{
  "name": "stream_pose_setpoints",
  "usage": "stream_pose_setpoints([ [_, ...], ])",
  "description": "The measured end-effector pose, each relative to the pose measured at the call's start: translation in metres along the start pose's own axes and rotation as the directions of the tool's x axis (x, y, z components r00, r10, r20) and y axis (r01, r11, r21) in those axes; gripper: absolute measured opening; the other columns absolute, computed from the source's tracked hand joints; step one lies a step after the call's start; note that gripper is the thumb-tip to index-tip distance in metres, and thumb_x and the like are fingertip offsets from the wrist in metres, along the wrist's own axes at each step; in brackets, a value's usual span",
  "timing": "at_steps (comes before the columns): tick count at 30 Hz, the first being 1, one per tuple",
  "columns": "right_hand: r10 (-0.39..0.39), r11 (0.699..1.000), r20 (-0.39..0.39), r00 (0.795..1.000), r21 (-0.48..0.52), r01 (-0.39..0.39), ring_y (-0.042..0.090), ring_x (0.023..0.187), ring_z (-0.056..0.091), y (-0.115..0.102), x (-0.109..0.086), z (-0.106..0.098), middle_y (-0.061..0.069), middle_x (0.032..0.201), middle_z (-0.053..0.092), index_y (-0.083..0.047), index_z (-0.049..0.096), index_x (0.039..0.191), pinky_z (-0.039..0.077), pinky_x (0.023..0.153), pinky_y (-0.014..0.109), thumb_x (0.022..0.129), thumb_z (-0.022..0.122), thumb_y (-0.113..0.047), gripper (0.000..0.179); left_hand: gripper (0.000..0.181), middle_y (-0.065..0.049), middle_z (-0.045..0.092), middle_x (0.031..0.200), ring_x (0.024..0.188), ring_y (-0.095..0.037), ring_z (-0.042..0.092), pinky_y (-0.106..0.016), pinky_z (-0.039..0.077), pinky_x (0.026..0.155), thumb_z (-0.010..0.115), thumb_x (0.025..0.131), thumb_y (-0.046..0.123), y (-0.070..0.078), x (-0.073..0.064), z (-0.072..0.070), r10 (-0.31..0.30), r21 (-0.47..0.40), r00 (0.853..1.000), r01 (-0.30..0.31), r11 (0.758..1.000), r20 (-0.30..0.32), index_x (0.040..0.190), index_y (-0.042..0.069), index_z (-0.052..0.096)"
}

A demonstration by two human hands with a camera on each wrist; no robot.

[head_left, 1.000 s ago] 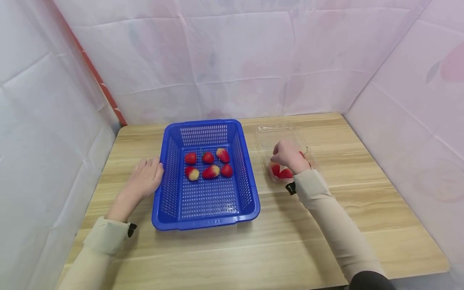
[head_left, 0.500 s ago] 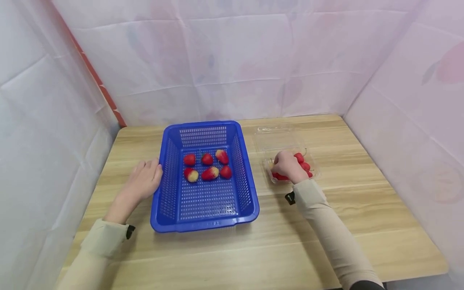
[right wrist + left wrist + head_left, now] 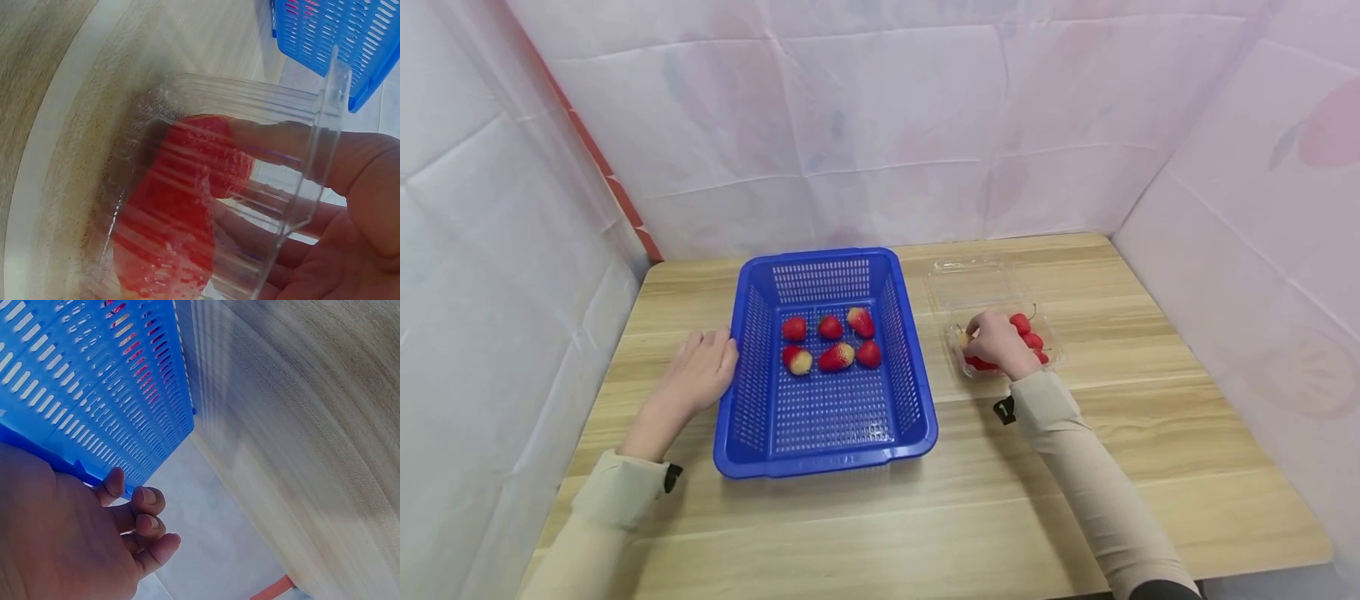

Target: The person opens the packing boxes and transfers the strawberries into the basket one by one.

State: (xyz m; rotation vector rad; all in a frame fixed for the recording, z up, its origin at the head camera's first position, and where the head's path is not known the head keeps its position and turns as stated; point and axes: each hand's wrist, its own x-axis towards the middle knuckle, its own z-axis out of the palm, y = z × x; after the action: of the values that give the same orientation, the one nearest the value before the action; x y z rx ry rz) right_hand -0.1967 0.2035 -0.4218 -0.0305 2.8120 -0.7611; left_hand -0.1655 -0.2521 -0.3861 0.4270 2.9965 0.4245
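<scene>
My right hand [image 3: 996,340] reaches down into a clear plastic clamshell box [image 3: 1051,360]. In the right wrist view, thumb and fingers pinch a red strawberry [image 3: 219,147] behind the clear wall. A larger red strawberry [image 3: 165,240] lies against it. Beside the hand are several small red fruits with stems, like cherries [image 3: 1021,323], and a pale-tipped fruit [image 3: 963,340]. My left hand [image 3: 700,367] touches the left rim of a blue plastic basket [image 3: 835,459], its fingers loosely bent in the left wrist view. Several strawberries [image 3: 837,357] lie in two rows inside the basket.
The clamshell's transparent lid [image 3: 972,283] lies folded back behind the box. Everything stands on a wooden table [image 3: 970,508]. White patterned sheets [image 3: 880,125] hang around its back and sides.
My right hand has lowered and shifted slightly within the clamshell, uncovering more of the fruits at its right. The left hand stays at the basket rim.
</scene>
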Motion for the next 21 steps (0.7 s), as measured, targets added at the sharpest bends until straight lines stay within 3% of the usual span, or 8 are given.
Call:
stream_pose_setpoints([
  [14, -0.019, 1.000, -0.010, 1.000, 0.000, 0.019, 0.036, 0.093, 0.060, -0.004, -0.007, -0.012, 0.026, 0.109, 0.065, 0.009, 0.066, 0.108, 0.049, 0.087, 0.050, 0.082, 0.073, -0.011, 0.034, 0.041, -0.014, 0.051, 0.096, 0.091, -0.033, 0.041, -0.044, 0.032, 0.077, 0.013, 0.107, 0.033, 0.000, 0.000, 0.002, -0.005, 0.002, 1.000, 0.005, 1.000, 0.015, 0.109, 0.005, 0.043],
  [21, -0.054, 0.998, -0.069, 0.996, -0.016, 0.053, 0.036, 0.089, 0.060, -0.009, -0.013, -0.022, 0.023, 0.100, 0.066, 0.007, 0.067, 0.098, 0.049, 0.083, 0.050, 0.080, 0.071, -0.010, 0.025, 0.040, -0.013, 0.051, 0.094, 0.090, -0.033, 0.041, -0.044, 0.032, 0.077, 0.014, 0.107, 0.033, 0.001, 0.000, 0.001, -0.006, 0.005, 1.000, 0.006, 1.000, 0.006, 0.107, 0.006, 0.043],
])
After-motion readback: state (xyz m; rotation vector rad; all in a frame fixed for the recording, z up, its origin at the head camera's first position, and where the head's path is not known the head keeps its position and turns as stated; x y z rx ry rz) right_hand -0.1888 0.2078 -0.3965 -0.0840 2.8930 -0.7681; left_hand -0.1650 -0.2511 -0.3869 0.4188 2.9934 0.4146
